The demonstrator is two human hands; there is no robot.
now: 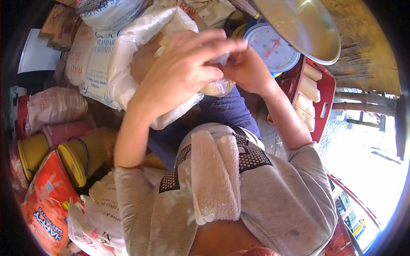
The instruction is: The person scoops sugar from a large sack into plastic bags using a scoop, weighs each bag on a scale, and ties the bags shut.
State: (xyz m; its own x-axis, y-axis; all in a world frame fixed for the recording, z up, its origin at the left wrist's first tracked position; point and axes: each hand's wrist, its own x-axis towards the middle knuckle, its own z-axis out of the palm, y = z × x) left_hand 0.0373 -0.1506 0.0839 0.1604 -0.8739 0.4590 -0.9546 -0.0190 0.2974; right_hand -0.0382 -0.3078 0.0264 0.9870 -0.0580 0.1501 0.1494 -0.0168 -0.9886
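My left hand (179, 70) and my right hand (246, 67) are raised close together at the top middle, blurred by motion. Between them is the top of a small clear plastic bag (219, 87) with pale contents. The fingers meet at the bag's upper end. Below and beside my left hand stands a large white woven sack (120, 67), its mouth wide and rolled back, with brownish grains (141, 62) and a white object (159, 51) inside. Behind my right hand is a dial scale (272, 48) with a metal pan (307, 28).
Printed sugar sacks (99, 64) stand at the upper left. Yellow lidded buckets (72, 163) and a red diaper pack (48, 204) lie at the left. A red crate (325, 112) with filled packets (306, 102) is at the right, near a wooden surface (368, 48).
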